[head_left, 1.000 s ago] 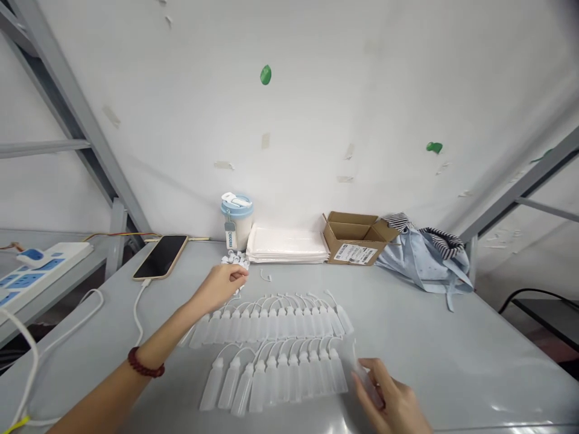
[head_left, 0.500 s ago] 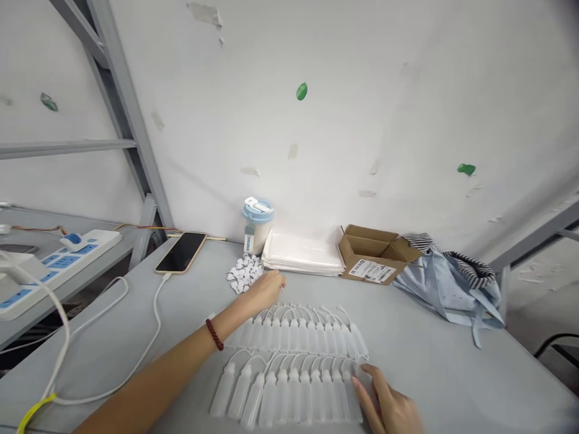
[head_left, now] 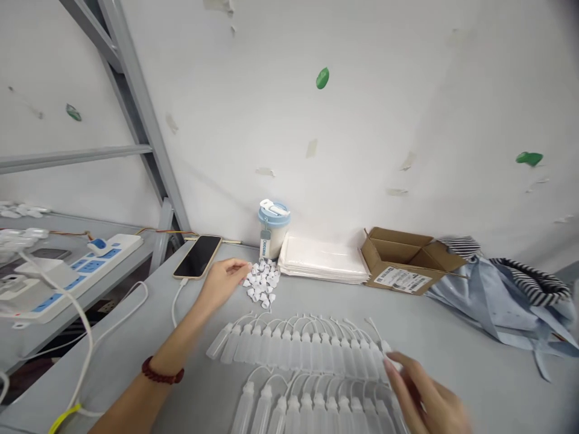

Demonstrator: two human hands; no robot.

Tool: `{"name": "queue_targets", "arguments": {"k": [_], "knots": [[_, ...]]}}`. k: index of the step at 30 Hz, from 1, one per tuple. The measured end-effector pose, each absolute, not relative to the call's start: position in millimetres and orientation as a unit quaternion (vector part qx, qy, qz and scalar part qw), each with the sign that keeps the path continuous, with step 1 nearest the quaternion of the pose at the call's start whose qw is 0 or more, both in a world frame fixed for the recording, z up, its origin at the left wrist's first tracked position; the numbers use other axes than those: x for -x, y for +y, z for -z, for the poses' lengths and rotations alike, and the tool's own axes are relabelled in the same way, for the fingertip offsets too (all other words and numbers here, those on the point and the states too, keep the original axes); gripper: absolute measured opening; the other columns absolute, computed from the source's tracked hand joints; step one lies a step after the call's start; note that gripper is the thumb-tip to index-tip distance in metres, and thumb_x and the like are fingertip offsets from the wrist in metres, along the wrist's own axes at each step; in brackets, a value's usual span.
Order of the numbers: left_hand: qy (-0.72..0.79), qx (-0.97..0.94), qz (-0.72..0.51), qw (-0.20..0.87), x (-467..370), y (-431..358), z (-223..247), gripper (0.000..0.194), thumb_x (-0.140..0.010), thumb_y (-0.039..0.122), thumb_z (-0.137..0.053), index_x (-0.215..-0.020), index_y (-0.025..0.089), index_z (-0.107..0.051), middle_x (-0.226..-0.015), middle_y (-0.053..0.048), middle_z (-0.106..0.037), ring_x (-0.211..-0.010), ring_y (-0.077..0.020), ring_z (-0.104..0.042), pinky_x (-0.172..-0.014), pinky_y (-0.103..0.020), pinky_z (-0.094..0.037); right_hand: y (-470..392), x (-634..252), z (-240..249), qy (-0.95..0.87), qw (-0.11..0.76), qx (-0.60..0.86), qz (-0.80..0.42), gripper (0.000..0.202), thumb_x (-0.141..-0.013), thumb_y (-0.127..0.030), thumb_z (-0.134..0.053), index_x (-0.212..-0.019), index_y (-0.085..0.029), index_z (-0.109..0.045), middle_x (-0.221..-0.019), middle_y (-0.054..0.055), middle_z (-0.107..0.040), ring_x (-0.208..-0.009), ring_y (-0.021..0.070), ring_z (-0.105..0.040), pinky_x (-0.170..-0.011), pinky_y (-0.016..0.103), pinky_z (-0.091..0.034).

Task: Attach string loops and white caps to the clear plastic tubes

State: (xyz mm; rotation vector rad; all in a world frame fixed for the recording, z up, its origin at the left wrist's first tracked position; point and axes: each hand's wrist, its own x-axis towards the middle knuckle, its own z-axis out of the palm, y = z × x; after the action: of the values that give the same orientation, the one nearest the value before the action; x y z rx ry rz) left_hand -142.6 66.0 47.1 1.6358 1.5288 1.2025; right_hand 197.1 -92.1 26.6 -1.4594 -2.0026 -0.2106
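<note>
White caps [head_left: 263,282] lie in a small pile on the grey table. At the pile's left edge is my left hand [head_left: 226,278], thumb and fingers pinched together; what is between the fingertips is too small to name. Two rows of translucent bottles with thin tubes stretch across the table, the back row [head_left: 298,349] above the front row [head_left: 312,413]. My right hand [head_left: 423,392] is at the right end of the back row, thumb and index finger on the end bottle [head_left: 384,348].
Behind the caps stands a blue-lidded cup [head_left: 274,232], beside a stack of white sheets [head_left: 323,259] and an open cardboard box [head_left: 407,262]. A light blue bag [head_left: 488,295] lies at right. At left are a phone [head_left: 198,257], cables and a power strip [head_left: 90,265].
My left hand has moved left, from above the back row to the cap pile's left side. My right hand has shifted from the front row to the back row's right end. The view has turned slightly.
</note>
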Motion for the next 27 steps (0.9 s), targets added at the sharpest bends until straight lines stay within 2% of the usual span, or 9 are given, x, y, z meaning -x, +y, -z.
{"name": "queue_targets", "arguments": {"k": [2, 4, 6, 7, 9, 13, 18, 23, 27], "knots": [[0.572, -0.605, -0.457, 0.313, 140.4, 65.8, -39.4, 0.033, -0.069, 0.045, -0.059, -0.073, 0.013, -0.069, -0.063, -0.005, -0.07, -0.056, -0.0198, -0.064, -0.052, -0.028, -0.05, -57.1, -174.6, -42.0, -0.805, 0.288, 0.506, 0.113, 0.022, -0.096, -0.033, -0.038, -0.093, -0.019, -0.055, -0.055, -0.002, -0.058, -0.041, 0.0125, -0.055, -0.044, 0.022, -0.04], [0.572, -0.599, -0.461, 0.321, 136.4, 65.5, -32.3, 0.032, -0.067, 0.044, -0.06, -0.071, 0.013, -0.069, -0.062, -0.005, -0.07, -0.057, -0.0199, -0.065, -0.053, -0.027, -0.05, -17.5, -148.6, -51.2, -0.836, 0.204, 0.488, 0.145, 0.02, -0.096, -0.028, -0.037, -0.09, -0.019, -0.054, -0.066, 0.002, -0.062, -0.051, 0.0155, -0.059, -0.045, 0.024, -0.038], [0.575, -0.592, -0.466, 0.319, 133.7, 65.7, -26.9, 0.03, -0.067, 0.043, -0.061, -0.07, 0.014, -0.069, -0.062, -0.005, -0.069, -0.059, -0.0202, -0.064, -0.054, -0.027, -0.05, 21.4, -124.2, -53.4, -0.845, 0.084, 0.501, 0.169, 0.007, -0.091, -0.022, -0.047, -0.09, -0.019, -0.053, -0.08, 0.006, -0.064, -0.069, 0.0201, -0.063, -0.048, 0.025, -0.039], [0.577, -0.59, -0.468, 0.317, 133.2, 66.1, -25.0, 0.03, -0.067, 0.042, -0.061, -0.069, 0.014, -0.069, -0.061, -0.005, -0.069, -0.059, -0.0203, -0.064, -0.055, -0.027, -0.049, 39.0, -114.0, -52.0, -0.845, 0.068, 0.502, 0.17, 0.005, -0.087, -0.018, -0.052, -0.092, -0.018, -0.053, -0.085, 0.008, -0.064, -0.076, 0.0223, -0.063, -0.05, 0.026, -0.039], [0.58, -0.585, -0.473, 0.312, 133.5, 67.0, -22.6, 0.029, -0.067, 0.042, -0.061, -0.069, 0.014, -0.069, -0.061, -0.004, -0.069, -0.059, -0.0202, -0.064, -0.055, -0.027, -0.049, 68.7, -99.2, -45.8, -0.848, 0.054, 0.497, 0.175, 0.014, -0.082, -0.012, -0.056, -0.095, -0.016, -0.052, -0.089, 0.011, -0.062, -0.083, 0.0258, -0.06, -0.054, 0.028, -0.04], [0.582, -0.582, -0.478, 0.306, 135.1, 67.6, -22.0, 0.029, -0.067, 0.042, -0.061, -0.07, 0.014, -0.07, -0.062, -0.005, -0.07, -0.059, -0.0204, -0.064, -0.055, -0.027, -0.048, 104.6, -94.7, -31.5, -0.857, 0.032, 0.48, 0.184, 0.028, -0.077, -0.003, -0.053, -0.103, -0.014, -0.051, -0.094, 0.013, -0.06, -0.086, 0.028, -0.056, -0.067, 0.034, -0.04], [0.581, -0.58, -0.482, 0.306, 137.7, 66.5, -26.1, 0.031, -0.065, 0.044, -0.063, -0.071, 0.014, -0.07, -0.062, -0.004, -0.069, -0.059, -0.0206, -0.063, -0.056, -0.028, -0.047, 120.8, -113.6, -31.3, -0.855, 0.022, 0.488, 0.174, 0.039, -0.073, -0.017, -0.064, -0.109, -0.012, -0.049, -0.102, 0.016, -0.058, -0.092, 0.0308, -0.052, -0.074, 0.036, -0.037], [0.588, -0.566, -0.486, 0.313, 140.6, 67.5, -27.8, 0.029, -0.063, 0.044, -0.066, -0.071, 0.016, -0.07, -0.061, -0.002, -0.068, -0.059, -0.019, -0.061, -0.057, -0.027, -0.045, 131.1, -124.6, -38.3, -0.859, 0.034, 0.493, 0.131, 0.041, -0.075, -0.024, -0.062, -0.112, -0.015, -0.046, -0.107, 0.014, -0.057, -0.095, 0.029, -0.053, -0.074, 0.033, -0.037], [0.598, -0.544, -0.49, 0.326, 140.8, 69.5, -26.3, 0.03, -0.061, 0.043, -0.067, -0.072, 0.015, -0.068, -0.064, -0.003, -0.069, -0.058, -0.0185, -0.062, -0.053, -0.025, -0.045, 137.6, -131.0, -43.9, -0.872, 0.06, 0.479, 0.088, 0.037, -0.078, -0.024, -0.057, -0.112, -0.017, -0.044, -0.105, 0.01, -0.058, -0.089, 0.0249, -0.055, -0.07, 0.03, -0.038]]}}
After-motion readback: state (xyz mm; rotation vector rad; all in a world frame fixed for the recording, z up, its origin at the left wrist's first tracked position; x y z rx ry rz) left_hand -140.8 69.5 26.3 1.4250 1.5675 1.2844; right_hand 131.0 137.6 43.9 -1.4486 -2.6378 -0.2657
